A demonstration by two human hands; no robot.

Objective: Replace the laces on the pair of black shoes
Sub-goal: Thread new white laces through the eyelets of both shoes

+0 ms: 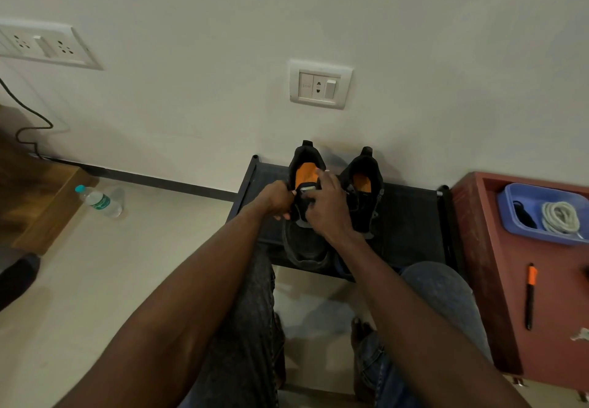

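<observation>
— Two black shoes on the dark rack [411, 216], heels toward the wall, toes toward the near edge. Which one in work?

— Left shoe [304, 216], close to the middle of the rack. Right shoe [363, 197] just beside it, on the right, untouched.

— Hands?

— Both on the left shoe, at the tongue and the eyelet rows. Left hand [275, 199] curled tight at the left side of the opening, pinching something there; lace or eyelet edge, cannot tell, too small and dark. Right hand [328, 206] laid over the tongue from the right, fingers bent, thumb side toward the orange insole; seems to hold the tongue or a lace end, hard to confirm.

— Long axis of the shoe?

— Runs from near edge to wall, nearly in line with the forearms. So eyelet rows lying left and right of the fingers, one row per hand.

— New laces?

— Probably the pale coiled cord [560, 218] in the blue tray [510, 216], on the red cabinet [478, 232] at the right, well apart from the shoes. Right hand clearly nearer to it.

— Stage, as a judgement?

— Early: likely loosening or pulling out the old lace from the left shoe.
</observation>
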